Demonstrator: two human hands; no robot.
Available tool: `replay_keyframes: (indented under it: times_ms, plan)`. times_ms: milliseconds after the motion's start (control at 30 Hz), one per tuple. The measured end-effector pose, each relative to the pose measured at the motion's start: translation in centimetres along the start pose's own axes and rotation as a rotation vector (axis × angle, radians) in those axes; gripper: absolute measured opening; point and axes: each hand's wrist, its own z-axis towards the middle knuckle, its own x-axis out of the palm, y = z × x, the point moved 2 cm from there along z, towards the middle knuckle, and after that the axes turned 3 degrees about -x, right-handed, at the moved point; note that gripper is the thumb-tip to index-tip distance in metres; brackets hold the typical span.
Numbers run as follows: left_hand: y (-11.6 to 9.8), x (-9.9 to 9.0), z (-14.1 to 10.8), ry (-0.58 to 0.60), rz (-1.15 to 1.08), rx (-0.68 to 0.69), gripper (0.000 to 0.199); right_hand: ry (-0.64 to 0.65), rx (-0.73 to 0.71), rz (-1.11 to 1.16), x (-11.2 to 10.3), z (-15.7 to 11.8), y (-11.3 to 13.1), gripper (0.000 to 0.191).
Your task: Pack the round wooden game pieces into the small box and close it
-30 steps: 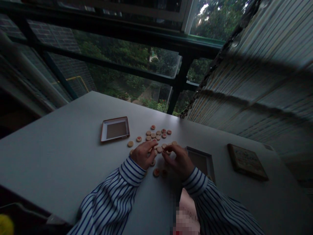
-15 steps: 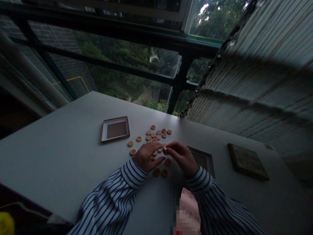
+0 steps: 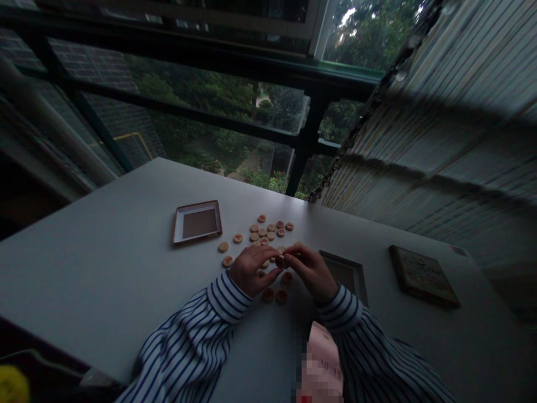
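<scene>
Several round wooden pieces, some with red markings, lie scattered on the white table. My right hand pinches one wooden disc between thumb and fingers. From the left, my left hand reaches over the pieces with thumb and fingers apart, its fingertips close to that disc; whether they touch it is hard to tell. Under and beside my hands lie more pieces, partly hidden. Two red-marked discs rest just below my left thumb.
An open shallow box stands behind and to the left. Another shallow tray lies partly behind my right hand. Farther right is a dark, flat rectangular box. A window and a pleated curtain border the table.
The disc in my right hand has moved slightly down and left, nearer my left fingertips. My left hand has hardly moved.
</scene>
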Motion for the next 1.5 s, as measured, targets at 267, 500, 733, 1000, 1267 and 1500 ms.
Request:
replay_keyframes:
  times_ms: [267, 500, 733, 1000, 1267, 1500]
  plan:
    - [0.0, 0.0, 0.0, 0.004, 0.000, -0.013, 0.024, -0.028, -0.016, -0.121, -0.5, 0.0, -0.6, 0.013]
    - [0.0, 0.0, -0.1, -0.039, 0.045, -0.025, 0.023, -0.023, 0.003, -0.109, -0.3, 0.0, -0.3, 0.015]
    - [0.0, -0.1, 0.0, -0.045, 0.056, 0.023, 0.026, -0.025, 0.005, -0.144, -0.3, 0.1, -0.2, 0.016]
    - [-0.2, -0.2, 0.1, -0.071, 0.069, 0.022, 0.024, 0.029, -0.011, -0.328, -1.2, 0.4, 1.2, 0.022]
    - [-0.2, -0.3, 0.3, -0.103, 0.108, 0.073, 0.023, 0.011, -0.044, -0.450, -4.4, -1.2, 4.5, 0.023]
    - [-1.4, -0.5, 1.2, -0.063, 0.128, 0.097, 0.022, -0.074, -0.062, -0.435, -7.7, -3.4, 6.1, 0.023]
